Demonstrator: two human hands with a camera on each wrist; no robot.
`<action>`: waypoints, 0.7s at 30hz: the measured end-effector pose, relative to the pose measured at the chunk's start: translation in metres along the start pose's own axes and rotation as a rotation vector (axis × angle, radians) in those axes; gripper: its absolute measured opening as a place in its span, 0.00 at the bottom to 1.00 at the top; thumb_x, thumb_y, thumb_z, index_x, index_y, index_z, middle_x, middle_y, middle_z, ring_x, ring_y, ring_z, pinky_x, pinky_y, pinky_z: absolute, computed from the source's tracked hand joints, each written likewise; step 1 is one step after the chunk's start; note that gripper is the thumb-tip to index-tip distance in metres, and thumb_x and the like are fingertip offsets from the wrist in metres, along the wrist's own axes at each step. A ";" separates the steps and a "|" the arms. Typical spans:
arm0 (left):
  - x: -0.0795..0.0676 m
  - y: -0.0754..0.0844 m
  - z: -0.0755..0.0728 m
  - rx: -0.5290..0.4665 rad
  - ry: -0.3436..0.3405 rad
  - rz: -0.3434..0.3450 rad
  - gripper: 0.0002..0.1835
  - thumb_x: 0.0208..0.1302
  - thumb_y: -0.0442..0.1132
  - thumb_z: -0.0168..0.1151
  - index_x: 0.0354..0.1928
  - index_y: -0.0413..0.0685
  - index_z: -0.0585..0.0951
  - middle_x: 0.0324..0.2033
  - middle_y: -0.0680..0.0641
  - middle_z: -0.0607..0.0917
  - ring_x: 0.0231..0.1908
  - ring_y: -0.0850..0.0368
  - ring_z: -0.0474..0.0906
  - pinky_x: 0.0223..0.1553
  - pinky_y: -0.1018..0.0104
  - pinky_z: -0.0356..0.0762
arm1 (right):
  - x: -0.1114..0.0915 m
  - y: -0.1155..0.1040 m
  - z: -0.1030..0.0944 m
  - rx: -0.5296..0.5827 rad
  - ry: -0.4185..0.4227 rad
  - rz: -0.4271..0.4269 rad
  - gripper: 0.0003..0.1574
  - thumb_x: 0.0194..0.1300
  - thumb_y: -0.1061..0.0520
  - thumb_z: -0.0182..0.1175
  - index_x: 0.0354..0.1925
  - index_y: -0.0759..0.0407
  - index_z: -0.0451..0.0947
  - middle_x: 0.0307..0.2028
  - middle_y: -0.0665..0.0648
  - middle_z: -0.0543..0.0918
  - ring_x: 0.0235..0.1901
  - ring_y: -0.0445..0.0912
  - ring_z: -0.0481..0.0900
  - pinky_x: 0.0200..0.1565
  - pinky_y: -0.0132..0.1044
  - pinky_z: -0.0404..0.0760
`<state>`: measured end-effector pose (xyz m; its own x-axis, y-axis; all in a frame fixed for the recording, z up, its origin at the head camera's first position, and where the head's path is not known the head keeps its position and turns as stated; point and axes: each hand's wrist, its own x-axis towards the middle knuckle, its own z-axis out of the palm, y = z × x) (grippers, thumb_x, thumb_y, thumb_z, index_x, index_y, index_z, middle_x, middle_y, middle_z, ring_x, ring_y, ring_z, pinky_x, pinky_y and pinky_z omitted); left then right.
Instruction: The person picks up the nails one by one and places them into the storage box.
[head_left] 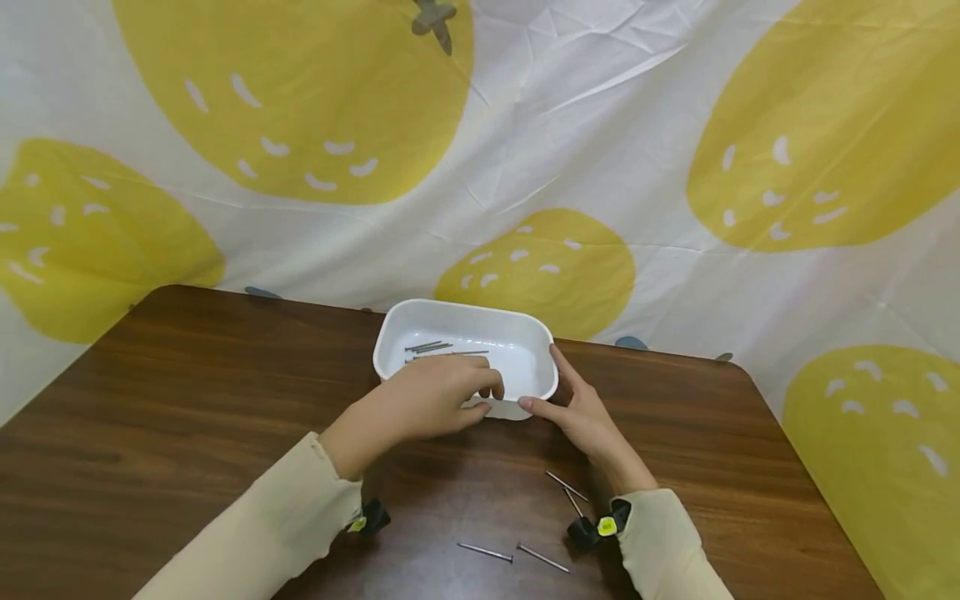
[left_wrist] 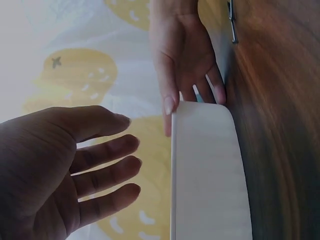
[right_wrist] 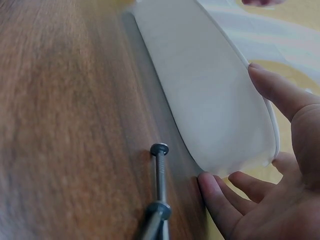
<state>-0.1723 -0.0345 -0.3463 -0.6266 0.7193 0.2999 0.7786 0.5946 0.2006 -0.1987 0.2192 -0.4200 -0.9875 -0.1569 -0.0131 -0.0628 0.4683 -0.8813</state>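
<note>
A white plastic tub (head_left: pixel 521 362) sits toward the far edge of the table. Several nails (head_left: pixel 433 348) lie in its left part. My right hand (head_left: pixel 591 417) holds the tub's right end, thumb on the front rim and fingers around the end wall; the right wrist view shows this hand (right_wrist: pixel 295 192) against the outside of the tub (right_wrist: pixel 205 95). Over the front rim hovers my left hand (head_left: pixel 442 392), its fingers loosely bent. In the left wrist view nothing is between the thumb and fingers of that hand (left_wrist: pixel 55 165), beside the tub wall (left_wrist: pixel 207 170).
Several loose nails lie on the brown wooden table (head_left: pixel 187 417), among them one nail (head_left: pixel 485 552) near the front and another nail (head_left: pixel 566 485) by the right wrist. A white cloth with yellow fruit prints (head_left: pixel 540 258) hangs behind the table.
</note>
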 end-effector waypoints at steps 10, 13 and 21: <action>-0.014 0.003 0.003 -0.110 0.004 -0.020 0.08 0.64 0.39 0.66 0.44 0.53 0.85 0.40 0.54 0.87 0.37 0.62 0.82 0.42 0.66 0.80 | -0.002 0.000 0.000 0.024 0.000 -0.012 0.61 0.60 0.50 0.72 0.81 0.42 0.47 0.80 0.56 0.55 0.79 0.53 0.50 0.77 0.58 0.49; -0.017 0.003 0.004 -0.113 -0.003 -0.019 0.08 0.64 0.40 0.67 0.45 0.54 0.85 0.39 0.56 0.87 0.37 0.64 0.81 0.43 0.67 0.80 | -0.003 0.000 -0.001 0.030 0.002 -0.016 0.61 0.60 0.51 0.72 0.81 0.42 0.47 0.79 0.56 0.55 0.79 0.53 0.51 0.77 0.57 0.49; -0.018 0.009 0.013 -0.136 -0.141 0.010 0.11 0.59 0.39 0.69 0.45 0.54 0.85 0.38 0.54 0.87 0.35 0.65 0.79 0.41 0.69 0.79 | -0.003 0.001 0.000 0.024 0.001 -0.018 0.61 0.60 0.50 0.72 0.81 0.42 0.48 0.80 0.55 0.54 0.80 0.53 0.48 0.78 0.59 0.45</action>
<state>-0.1544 -0.0372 -0.3614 -0.6103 0.7735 0.1709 0.7760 0.5404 0.3253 -0.1955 0.2199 -0.4207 -0.9864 -0.1642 0.0038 -0.0774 0.4442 -0.8926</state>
